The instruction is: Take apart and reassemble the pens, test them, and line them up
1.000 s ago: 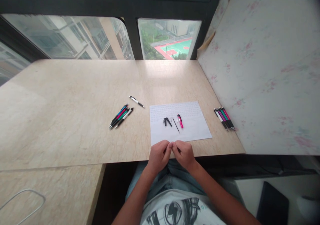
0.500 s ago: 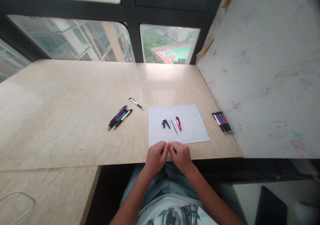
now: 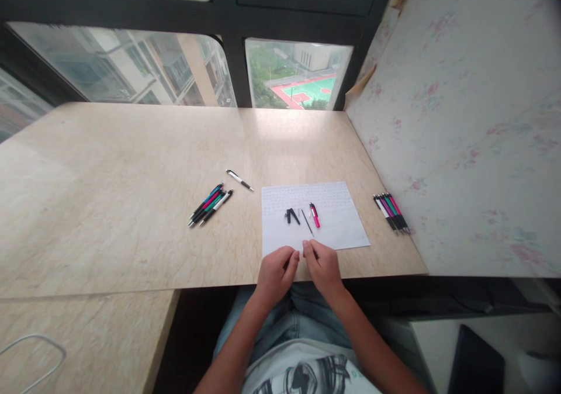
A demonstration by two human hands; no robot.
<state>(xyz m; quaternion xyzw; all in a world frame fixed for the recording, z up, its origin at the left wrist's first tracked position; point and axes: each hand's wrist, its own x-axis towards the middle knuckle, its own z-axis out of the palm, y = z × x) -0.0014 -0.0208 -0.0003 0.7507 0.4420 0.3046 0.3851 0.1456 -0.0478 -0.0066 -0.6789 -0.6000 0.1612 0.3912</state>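
Note:
My left hand (image 3: pixel 277 273) and my right hand (image 3: pixel 323 265) rest side by side at the near edge of a white sheet of paper (image 3: pixel 337 225). Both have their fingers curled and pinched; a small dark piece shows between the left fingers, too small to name. On the paper lie a pink pen part (image 3: pixel 314 214), a thin refill (image 3: pixel 307 221) and small black pieces (image 3: pixel 291 215), just beyond my fingertips.
A bunch of coloured pens (image 3: pixel 210 204) lies left of the paper, with a single white-and-black pen (image 3: pixel 239 179) behind it. Several more pens (image 3: pixel 391 211) lie at the right against the papered wall (image 3: pixel 460 125). A white cable (image 3: pixel 30 353) curls on the lower counter.
My hands have drawn slightly apart and the right hand has edged forward onto the paper. The camera shifted a little.

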